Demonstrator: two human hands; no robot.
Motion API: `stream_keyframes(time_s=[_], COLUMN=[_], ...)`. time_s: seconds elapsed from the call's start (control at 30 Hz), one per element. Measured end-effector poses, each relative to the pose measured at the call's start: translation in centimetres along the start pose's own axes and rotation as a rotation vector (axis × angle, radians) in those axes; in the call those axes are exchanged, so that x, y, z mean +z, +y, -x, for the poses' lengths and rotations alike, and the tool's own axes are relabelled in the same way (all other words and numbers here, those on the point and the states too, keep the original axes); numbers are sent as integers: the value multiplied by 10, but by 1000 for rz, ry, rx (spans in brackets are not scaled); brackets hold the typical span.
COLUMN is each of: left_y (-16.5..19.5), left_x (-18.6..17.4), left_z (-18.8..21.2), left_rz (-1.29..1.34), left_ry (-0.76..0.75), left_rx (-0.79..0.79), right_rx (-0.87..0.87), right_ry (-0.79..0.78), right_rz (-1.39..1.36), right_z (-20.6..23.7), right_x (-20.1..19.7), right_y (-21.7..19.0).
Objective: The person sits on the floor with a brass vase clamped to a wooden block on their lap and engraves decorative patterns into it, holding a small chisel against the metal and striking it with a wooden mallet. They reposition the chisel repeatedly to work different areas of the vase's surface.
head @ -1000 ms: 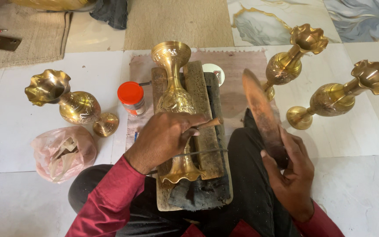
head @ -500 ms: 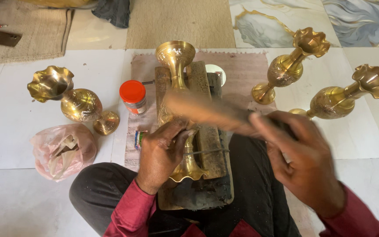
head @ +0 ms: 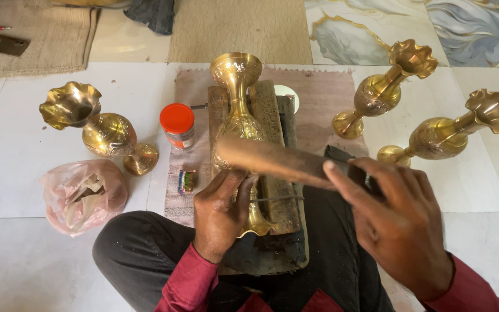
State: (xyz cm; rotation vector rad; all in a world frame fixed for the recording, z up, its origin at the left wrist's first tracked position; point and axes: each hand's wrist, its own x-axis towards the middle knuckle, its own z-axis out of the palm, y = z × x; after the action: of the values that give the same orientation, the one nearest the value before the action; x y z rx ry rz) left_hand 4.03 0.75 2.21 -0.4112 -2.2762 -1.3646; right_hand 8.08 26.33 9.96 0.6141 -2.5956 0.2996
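A tall brass vase (head: 237, 86) lies lengthwise on a wooden block (head: 272, 127) between my knees, mouth pointing away from me. My left hand (head: 220, 214) rests on the vase's lower body, fingers pinched on a thin metal tool that is mostly hidden. My right hand (head: 397, 222) grips a brown wooden mallet (head: 270, 162), whose long head lies level across the vase's belly, just above my left fingers.
One brass vase (head: 99, 130) lies on its side at the left, two more (head: 385, 86) (head: 451, 133) at the right. A red-lidded jar (head: 177, 124), a small packet (head: 187, 181) and a pink plastic bag (head: 82, 193) sit left of the block. A phone (head: 5, 44) lies far left.
My right hand has swung the mallet from upright at the right side down and leftward until it lies across the vase. My left hand has stayed on the vase.
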Motion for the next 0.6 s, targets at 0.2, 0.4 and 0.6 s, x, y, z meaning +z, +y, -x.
stream_keyframes(time_s=[0.2,0.4,0.6], left_y=[-25,-40,-45], left_x=[-4,-4,-8], left_z=[0,4,3], left_rz=[187,268,277], left_ry=[70,97,84], left_rx=[-12,-58,-4], right_rx=[54,13,-39], right_ry=[-30,-89,-158], right_rz=[26,95,149], right_z=[-1,-13,-31], right_x=[11,18,4], right_y=[9,8,-5])
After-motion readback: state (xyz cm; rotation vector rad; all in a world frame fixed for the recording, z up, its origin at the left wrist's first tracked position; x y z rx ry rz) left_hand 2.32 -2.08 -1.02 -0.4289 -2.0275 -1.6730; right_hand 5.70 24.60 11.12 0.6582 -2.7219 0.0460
